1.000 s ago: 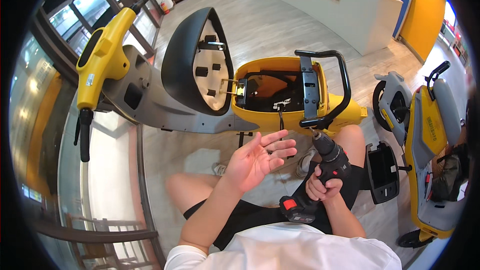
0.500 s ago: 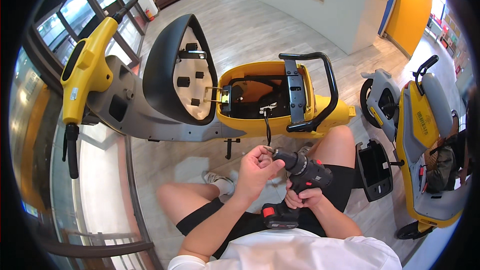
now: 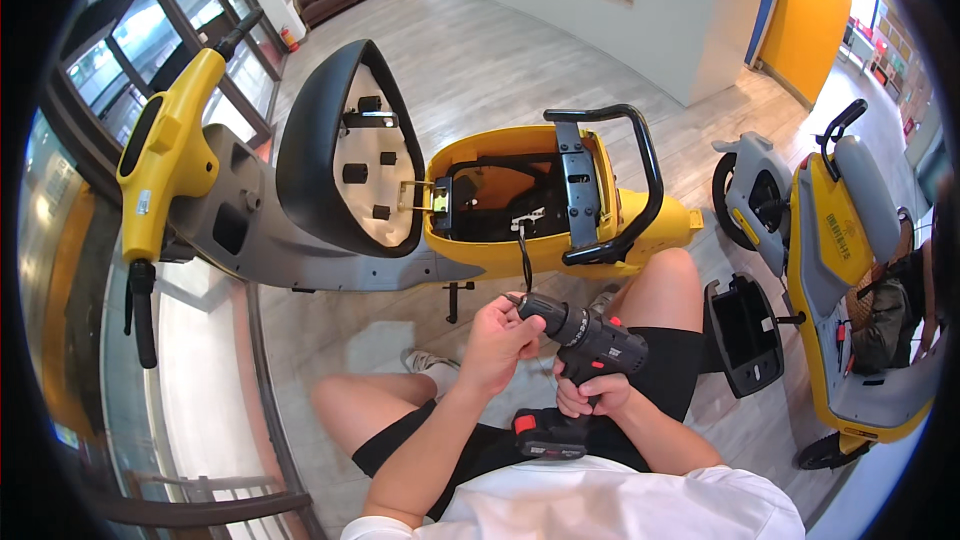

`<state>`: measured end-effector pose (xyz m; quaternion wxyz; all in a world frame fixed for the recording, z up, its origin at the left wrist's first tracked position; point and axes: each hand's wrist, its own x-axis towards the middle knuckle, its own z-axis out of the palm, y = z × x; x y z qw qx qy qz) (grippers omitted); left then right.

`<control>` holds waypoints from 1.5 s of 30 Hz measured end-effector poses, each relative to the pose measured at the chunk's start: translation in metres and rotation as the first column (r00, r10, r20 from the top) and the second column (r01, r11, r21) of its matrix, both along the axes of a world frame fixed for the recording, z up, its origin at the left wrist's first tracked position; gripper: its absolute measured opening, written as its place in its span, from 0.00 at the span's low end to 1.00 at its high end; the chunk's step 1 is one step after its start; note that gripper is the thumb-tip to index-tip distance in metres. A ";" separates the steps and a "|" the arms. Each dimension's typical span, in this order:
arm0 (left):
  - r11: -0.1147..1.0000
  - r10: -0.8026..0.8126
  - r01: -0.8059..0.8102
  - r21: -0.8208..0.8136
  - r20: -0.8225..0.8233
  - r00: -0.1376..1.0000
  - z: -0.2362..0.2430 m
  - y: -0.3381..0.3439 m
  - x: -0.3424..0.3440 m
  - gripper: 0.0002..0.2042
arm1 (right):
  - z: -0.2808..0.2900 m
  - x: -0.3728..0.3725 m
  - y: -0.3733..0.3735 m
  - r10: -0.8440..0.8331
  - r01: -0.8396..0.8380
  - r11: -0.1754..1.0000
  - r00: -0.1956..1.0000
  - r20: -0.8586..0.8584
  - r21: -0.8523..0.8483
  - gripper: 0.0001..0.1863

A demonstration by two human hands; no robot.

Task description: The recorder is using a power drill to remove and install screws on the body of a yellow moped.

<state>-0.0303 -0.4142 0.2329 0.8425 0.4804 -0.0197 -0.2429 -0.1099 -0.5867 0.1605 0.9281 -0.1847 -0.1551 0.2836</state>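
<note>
My right hand (image 3: 590,395) wraps the handle of a black cordless drill (image 3: 608,345) with red details and a battery at its base. The drill rests over my lap, its nose angled up and to the left. At the front of the chuck, my left hand (image 3: 497,348) is closed, thumb and fingers pinching a short dark drill bit (image 3: 513,298), mostly hidden by the fingertips. Just beyond my hands stands a yellow and grey scooter (image 3: 480,258). Its black seat (image 3: 318,145) is tipped up, showing the open compartment (image 3: 500,185), from which a black cable (image 3: 527,265) hangs.
A black plastic bin (image 3: 745,335) lies on the floor at my right, beside a second yellow scooter (image 3: 835,250) with bags on its footboard. A black grab rail (image 3: 655,170) curves round the near scooter's rear. Glass doors line the left; a white counter (image 3: 600,20) stands behind.
The drill and both hands have shifted slightly left, the left hand staying at the chuck. The whole view has also moved a little.
</note>
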 end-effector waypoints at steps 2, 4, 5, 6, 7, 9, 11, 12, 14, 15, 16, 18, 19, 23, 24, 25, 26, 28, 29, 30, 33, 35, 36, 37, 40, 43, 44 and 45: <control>0.999 -0.045 0.046 -0.022 0.036 0.998 -0.003 0.001 -0.001 0.24 | 0.002 -0.002 -0.002 0.004 -0.004 1.000 1.000 0.000 0.007 0.24; 0.996 -0.082 0.085 -0.034 0.061 0.995 0.003 0.005 0.001 0.23 | 0.001 -0.001 -0.003 0.009 -0.009 1.000 1.000 -0.001 0.014 0.24; 0.991 -0.119 0.123 -0.047 0.087 0.989 0.006 0.006 0.002 0.21 | 0.001 0.000 -0.003 0.024 -0.024 0.999 1.000 -0.013 0.047 0.24; 0.992 -0.116 0.120 -0.046 0.085 0.990 0.005 0.006 0.002 0.21 | 0.000 0.000 -0.003 0.040 -0.038 0.996 0.999 -0.024 0.081 0.24; 0.992 -0.116 0.120 -0.038 0.102 0.988 0.004 0.005 0.002 0.20 | -0.001 -0.001 -0.003 0.043 -0.041 0.996 0.999 -0.026 0.082 0.24; 0.993 -0.110 0.114 -0.030 0.118 0.987 0.003 0.004 0.002 0.19 | -0.003 -0.001 -0.002 0.016 -0.016 1.000 1.000 -0.021 0.006 0.24; 0.997 -0.063 0.067 -0.035 0.112 0.992 0.000 0.002 0.003 0.17 | 0.000 -0.002 0.000 -0.035 0.035 0.996 0.999 -0.003 -0.087 0.24; 0.997 -0.057 0.062 -0.035 0.112 0.992 -0.003 0.003 0.003 0.17 | 0.002 -0.002 0.001 -0.089 0.091 0.980 0.996 0.022 -0.179 0.23; 0.999 -0.039 0.039 -0.014 0.004 0.999 -0.013 0.005 0.005 0.16 | 0.007 -0.002 0.003 -0.146 0.156 0.939 0.988 0.056 -0.306 0.23; 0.999 -0.035 0.035 -0.016 0.004 0.999 -0.016 0.007 0.007 0.16 | 0.008 -0.001 0.004 -0.202 0.225 0.877 0.974 0.100 -0.424 0.23; 0.998 -0.059 0.059 -0.021 0.004 0.998 -0.019 0.009 0.008 0.16 | 0.007 -0.001 0.005 -0.197 0.221 0.878 0.975 0.100 -0.425 0.23; 0.996 -0.086 0.086 -0.029 0.003 0.996 -0.021 0.009 0.008 0.16 | 0.000 -0.003 0.006 -0.244 0.276 0.800 0.961 0.132 -0.533 0.23; 0.994 -0.103 0.101 -0.038 -0.059 0.993 -0.020 0.008 0.007 0.18 | -0.002 -0.004 0.007 -0.242 0.275 0.799 0.961 0.132 -0.535 0.23; 0.985 -0.170 0.170 -0.005 -0.088 0.982 -0.035 0.012 -0.003 0.25 | 0.006 0.003 0.011 -0.219 0.553 0.419 0.831 0.511 -0.720 0.24; 0.987 -0.161 0.161 -0.009 -0.086 0.983 -0.035 0.012 -0.004 0.25 | 0.010 0.006 0.012 -0.127 0.693 0.262 0.714 0.688 -0.671 0.24; 0.983 -0.180 0.182 0.019 -0.064 0.981 -0.034 0.013 -0.006 0.26 | 0.008 0.010 0.013 -0.156 0.713 0.330 0.688 0.709 -0.619 0.28; 0.978 -0.203 0.205 0.045 -0.042 0.978 -0.028 0.010 -0.009 0.27 | 0.006 0.009 0.012 -0.145 0.712 0.331 0.687 0.712 -0.620 0.28; 0.995 -0.094 0.099 0.027 -0.135 0.986 -0.009 0.002 -0.015 0.23 | 0.000 0.002 0.008 -0.027 0.644 0.264 0.749 0.662 -0.718 0.33; 0.984 -0.086 0.100 0.148 -0.102 0.991 -0.007 0.002 -0.016 0.20 | 0.014 -0.002 0.011 0.050 0.665 0.220 0.723 0.689 -0.714 0.36; 0.959 -0.082 0.098 0.266 -0.070 0.994 -0.004 0.001 -0.017 0.17 | 0.012 -0.002 0.012 0.058 0.663 0.221 0.724 0.688 -0.716 0.36; 0.950 -0.060 0.060 0.308 -0.011 0.998 -0.005 0.005 -0.027 0.10 | 0.003 -0.009 0.016 0.170 0.601 0.174 0.762 0.625 -0.780 0.40; 0.915 -0.106 0.060 0.398 0.096 0.990 -0.006 0.010 -0.032 0.09 | 0.013 -0.013 0.016 0.208 0.577 0.202 0.765 0.610 -0.791 0.43; 0.917 -0.104 0.060 0.395 0.091 0.990 -0.008 0.013 -0.035 0.09 | 0.020 -0.013 0.015 0.242 0.552 0.233 0.764 0.598 -0.800 0.45; 0.904 -0.126 0.057 0.424 0.135 0.983 -0.010 0.016 -0.039 0.09 | 0.025 -0.010 0.009 0.341 0.497 0.237 0.762 0.551 -0.835 0.48; 0.890 -0.133 0.047 0.453 0.160 0.978 -0.025 0.023 -0.054 0.09 | 0.065 0.021 -0.022 0.558 0.357 0.391 0.641 0.527 -0.848 0.46; 0.883 -0.173 0.080 0.462 0.162 0.971 -0.024 0.019 -0.061 0.08 | 0.059 0.046 -0.049 0.165 0.198 0.635 0.909 0.382 -0.747 0.40; 0.877 -0.198 0.105 0.469 0.154 0.968 -0.019 0.016 -0.062 0.09 | 0.053 0.058 -0.049 0.137 0.151 0.720 0.926 0.352 -0.677 0.35; 0.870 -0.209 0.115 0.480 0.147 0.967 -0.016 0.017 -0.063 0.09 | 0.059 0.062 -0.037 0.192 0.176 0.688 0.892 0.410 -0.704 0.31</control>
